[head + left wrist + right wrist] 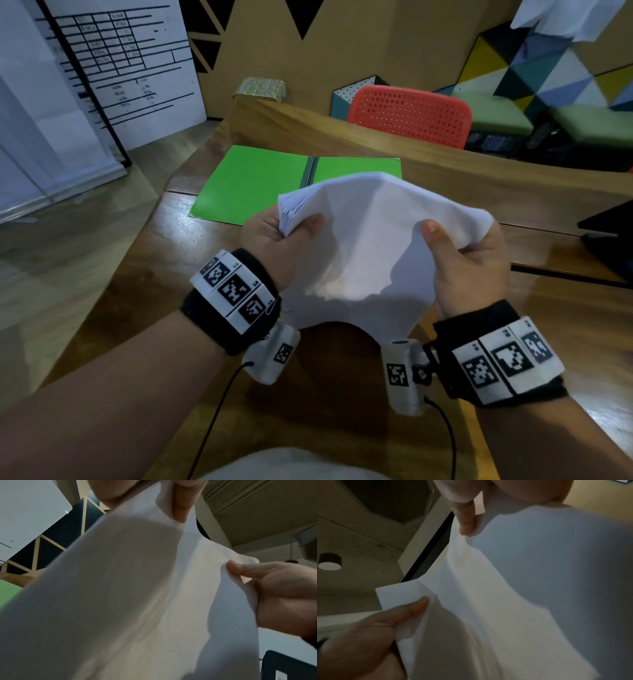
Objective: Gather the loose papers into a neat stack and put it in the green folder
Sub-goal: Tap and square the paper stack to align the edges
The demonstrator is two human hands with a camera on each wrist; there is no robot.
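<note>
Head view: my left hand [270,236] and right hand [469,263] grip the paper stack [370,246], hiding part of the open green folder [253,181]; red chair [411,114] behind.

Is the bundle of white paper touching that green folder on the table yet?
Cannot tell. In the head view the paper stack, gripped by the left hand and right hand, overlaps the green folder, hiding any gap.

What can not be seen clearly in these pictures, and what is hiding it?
- Head view: the right half of the green folder is partly covered by the stack of papers.
- Head view: the fingers of the left hand and right hand behind the papers are hidden, so the full grip is unclear.
- Head view: the number of sheets is too fine to count.
- Wrist views: the papers fill the frames, hiding the table; both are blurred.
</note>
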